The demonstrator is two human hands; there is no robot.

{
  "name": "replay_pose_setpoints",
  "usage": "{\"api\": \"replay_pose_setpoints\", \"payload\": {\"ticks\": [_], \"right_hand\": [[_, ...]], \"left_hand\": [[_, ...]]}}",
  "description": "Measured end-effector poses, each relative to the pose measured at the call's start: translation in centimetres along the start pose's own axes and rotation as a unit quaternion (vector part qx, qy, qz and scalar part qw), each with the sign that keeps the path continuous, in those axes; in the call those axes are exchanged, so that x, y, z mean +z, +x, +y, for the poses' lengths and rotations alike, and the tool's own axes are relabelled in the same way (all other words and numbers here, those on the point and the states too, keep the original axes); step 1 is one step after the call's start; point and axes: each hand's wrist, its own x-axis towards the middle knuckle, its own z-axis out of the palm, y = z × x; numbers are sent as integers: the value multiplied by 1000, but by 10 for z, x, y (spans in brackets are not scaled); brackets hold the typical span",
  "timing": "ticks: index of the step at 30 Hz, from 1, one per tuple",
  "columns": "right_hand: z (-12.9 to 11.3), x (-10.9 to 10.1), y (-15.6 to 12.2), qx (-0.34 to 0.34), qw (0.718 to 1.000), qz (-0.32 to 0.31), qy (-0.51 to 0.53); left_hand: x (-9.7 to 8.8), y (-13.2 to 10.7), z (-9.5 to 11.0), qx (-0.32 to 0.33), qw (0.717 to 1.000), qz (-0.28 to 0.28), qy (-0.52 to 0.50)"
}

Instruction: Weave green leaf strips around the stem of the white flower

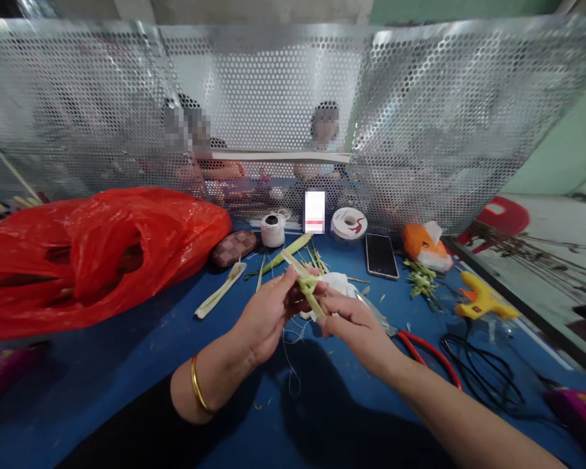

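Both hands meet over the middle of the blue table. My left hand [268, 312], a gold bangle at its wrist, pinches a pale green leaf strip [305, 284] folded or knotted at its middle. My right hand [354, 326] has thumb and fingers closed on the strip's lower end. A thin white thread [293, 365] hangs and curls below the hands. Just behind them lie a longer green leaf piece [288, 253] and several thin stalks [317, 257]. White crumpled material [339, 284] and red-handled scissors [434, 352] lie by my right hand, partly hidden by it.
On the left spreads a red plastic bag [176, 228], near a checked pouch [234, 249] and a leaf strip [219, 291]. Behind are a thread spool [272, 231], a ribbon roll [349, 223] and a perforated metal screen [273, 78]. To the right: a phone [381, 256] and yellow glue gun [486, 298].
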Motion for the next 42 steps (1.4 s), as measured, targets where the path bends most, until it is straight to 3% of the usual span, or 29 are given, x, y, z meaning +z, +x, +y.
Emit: {"api": "replay_pose_setpoints", "payload": {"ticks": [6, 15, 21, 25, 28, 31, 35, 39, 42], "right_hand": [[-2, -1, -1, -16, 997, -77, -1], [2, 3, -1, -41, 999, 16, -29], [5, 5, -1, -75, 994, 11, -76], [6, 7, -2, -114, 978, 6, -176], [9, 9, -4, -130, 956, 23, -262], [12, 12, -5, -123, 951, 43, -279], [15, 13, -5, -135, 945, 22, -298], [14, 11, -4, -158, 922, 1, -353], [10, 5, -6, -162, 916, 22, -366]], "left_hand": [[-3, 4, 0, 18, 1000, 19, -6], [1, 2, -5, 61, 997, -49, 11], [3, 2, -11, 83, 996, 10, 22], [1, 3, -11, 60, 998, 11, -13], [1, 2, -11, 40, 998, -28, -34], [1, 2, -12, 29, 997, -54, -38], [3, 3, -15, 33, 998, -7, -43], [3, 3, -15, 39, 998, -1, -57], [2, 2, -11, 41, 997, 11, -64]]}}
